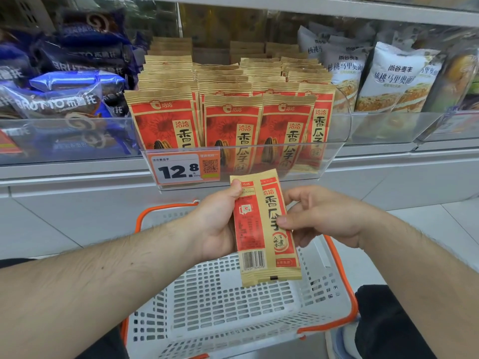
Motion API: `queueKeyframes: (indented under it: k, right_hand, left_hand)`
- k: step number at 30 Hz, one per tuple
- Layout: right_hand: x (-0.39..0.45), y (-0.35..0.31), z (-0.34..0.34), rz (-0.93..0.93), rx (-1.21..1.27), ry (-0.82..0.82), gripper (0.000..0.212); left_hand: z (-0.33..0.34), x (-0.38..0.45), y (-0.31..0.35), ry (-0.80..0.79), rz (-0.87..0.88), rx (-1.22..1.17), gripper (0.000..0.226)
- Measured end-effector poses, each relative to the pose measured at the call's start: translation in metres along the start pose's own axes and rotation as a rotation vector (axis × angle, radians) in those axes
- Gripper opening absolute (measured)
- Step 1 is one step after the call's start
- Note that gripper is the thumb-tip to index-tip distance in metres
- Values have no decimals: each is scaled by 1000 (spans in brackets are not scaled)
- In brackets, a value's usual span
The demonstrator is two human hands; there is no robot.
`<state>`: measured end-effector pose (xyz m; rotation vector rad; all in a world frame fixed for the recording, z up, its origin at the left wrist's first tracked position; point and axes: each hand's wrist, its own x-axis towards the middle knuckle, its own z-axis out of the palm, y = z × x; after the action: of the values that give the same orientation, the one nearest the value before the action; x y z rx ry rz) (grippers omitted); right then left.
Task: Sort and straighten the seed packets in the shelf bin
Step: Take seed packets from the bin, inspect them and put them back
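Holding seed packet (264, 226) upright | left hand (215, 226) grip | right hand (321, 216) pinching

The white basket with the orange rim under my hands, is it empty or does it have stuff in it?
Empty, as far as shows: the basket has only bare perforated floor. The seed packet is above it, held in both hands.

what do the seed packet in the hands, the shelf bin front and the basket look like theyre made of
Seed packet: looks like matte kraft-style paper, tan with printed red panels; any inner lining cannot be seen.
Shelf bin: clear glossy rigid plastic; the packets show through it and it catches reflections.
Basket: white moulded plastic with slotted holes and an orange rim.
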<state>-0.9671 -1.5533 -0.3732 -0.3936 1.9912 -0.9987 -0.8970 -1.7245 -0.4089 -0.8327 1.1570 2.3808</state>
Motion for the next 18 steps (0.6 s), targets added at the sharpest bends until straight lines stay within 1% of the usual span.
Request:
queueKeyframes:
  k: [2, 5, 6, 7, 10, 12, 18]
  right_hand:
    - [1, 2, 1, 28, 30, -6, 16]
    - [4, 4, -2, 63, 46, 15, 15]
    - [4, 4, -4, 69, 52, 6, 15]
    - [4, 4, -4, 74, 58, -16, 17]
    - [1, 6, -4, 97, 60, -126, 41]
    - [1, 7, -3, 94, 53, -170, 51]
    - [1, 7, -1, 91, 66, -171, 51]
  left_hand:
    - [-1, 0, -1, 20, -26, 35, 50]
    - [-2, -1, -3, 28, -53, 121, 31]
    - [-2, -1, -3, 30, -60, 128, 29]
    - [-2, -1, -4, 38, -64, 123, 28]
    - [-2, 1, -6, 51, -82, 92, 30]
    - [-3, 2, -7, 57, -91, 86, 30]
    - [-5, 5, -7, 49, -117, 75, 31]
